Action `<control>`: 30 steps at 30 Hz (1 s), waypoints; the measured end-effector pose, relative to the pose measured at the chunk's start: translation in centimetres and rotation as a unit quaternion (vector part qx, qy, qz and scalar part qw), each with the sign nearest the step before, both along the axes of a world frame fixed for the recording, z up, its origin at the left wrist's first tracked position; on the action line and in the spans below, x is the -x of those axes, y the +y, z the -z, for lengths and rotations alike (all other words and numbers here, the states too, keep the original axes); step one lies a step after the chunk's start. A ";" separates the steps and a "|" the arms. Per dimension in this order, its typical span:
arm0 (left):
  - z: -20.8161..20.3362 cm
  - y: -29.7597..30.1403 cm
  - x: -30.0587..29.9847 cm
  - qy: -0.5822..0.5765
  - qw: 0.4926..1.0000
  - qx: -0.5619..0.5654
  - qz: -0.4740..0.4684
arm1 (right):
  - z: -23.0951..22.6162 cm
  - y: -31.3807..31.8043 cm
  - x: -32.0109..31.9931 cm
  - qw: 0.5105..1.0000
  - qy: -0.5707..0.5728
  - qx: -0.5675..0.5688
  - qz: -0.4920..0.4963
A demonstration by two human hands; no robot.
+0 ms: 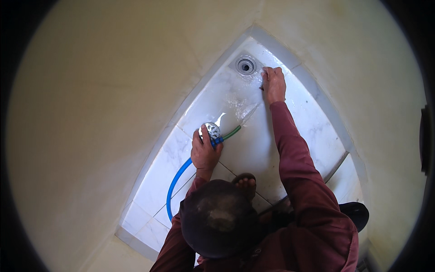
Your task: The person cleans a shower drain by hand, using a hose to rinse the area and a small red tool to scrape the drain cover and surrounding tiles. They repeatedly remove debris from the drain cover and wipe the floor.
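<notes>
My left hand (205,153) is closed around a blue hose (176,180) and also holds a shiny round perforated metal drain cover (212,130). Out of the hose runs a short green tube end (232,133), and a stream of water (250,114) sprays from it toward the far part of the floor. Close to the right side of a round floor drain (246,66), my right hand (274,84) is bent low over the wet tiles with its fingers curled together. A small dark bit shows beside its fingers; what they hold, if anything, is hidden. The drain's hole lies uncovered.
White marbled tiles (312,122) narrow to a far corner, edged by grey skirting (272,41) and cream walls (113,90). A foot in a dark sandal (245,182) stands in front of me, by a dark rounded shape (219,217). A raised ledge (342,177) is at the right.
</notes>
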State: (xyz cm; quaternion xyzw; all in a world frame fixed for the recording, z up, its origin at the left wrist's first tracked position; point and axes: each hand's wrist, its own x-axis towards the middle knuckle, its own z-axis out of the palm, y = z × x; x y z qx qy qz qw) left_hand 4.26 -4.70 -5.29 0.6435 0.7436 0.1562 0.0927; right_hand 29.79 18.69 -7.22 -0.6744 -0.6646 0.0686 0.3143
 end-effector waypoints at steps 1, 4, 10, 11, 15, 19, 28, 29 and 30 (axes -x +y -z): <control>0.1 0.0 0.0 -0.001 1.000 0.000 0.002 | -0.1 0.3 0.2 1.000 0.002 0.021 0.002; 0.2 0.0 0.2 -0.003 1.000 0.001 0.003 | -0.9 1.1 1.9 0.998 0.009 0.054 -0.011; 0.3 -0.2 0.2 -0.009 1.000 0.002 -0.001 | -1.6 2.5 3.1 0.990 -0.065 0.110 -0.058; 0.3 -0.4 0.4 -0.012 1.000 0.015 -0.004 | -1.8 2.4 2.9 0.985 -0.081 0.129 -0.080; 0.1 -0.3 0.5 -0.016 1.000 0.018 -0.001 | -2.4 2.1 2.8 0.979 -0.115 0.109 -0.125; 0.4 -0.2 0.3 -0.023 0.999 0.023 -0.002 | -2.0 3.0 2.8 0.981 -0.056 0.119 -0.145; 0.6 -0.4 0.4 -0.026 0.999 0.021 -0.002 | -8.1 7.7 1.9 0.902 -0.342 0.172 -0.200; 0.7 -0.5 0.4 -0.028 0.999 0.022 -0.002 | -8.1 8.3 2.0 0.887 -0.382 0.148 -0.212; 0.7 -0.5 0.5 -0.027 0.999 0.022 -0.003 | -8.3 8.6 2.3 0.872 -0.418 0.122 -0.224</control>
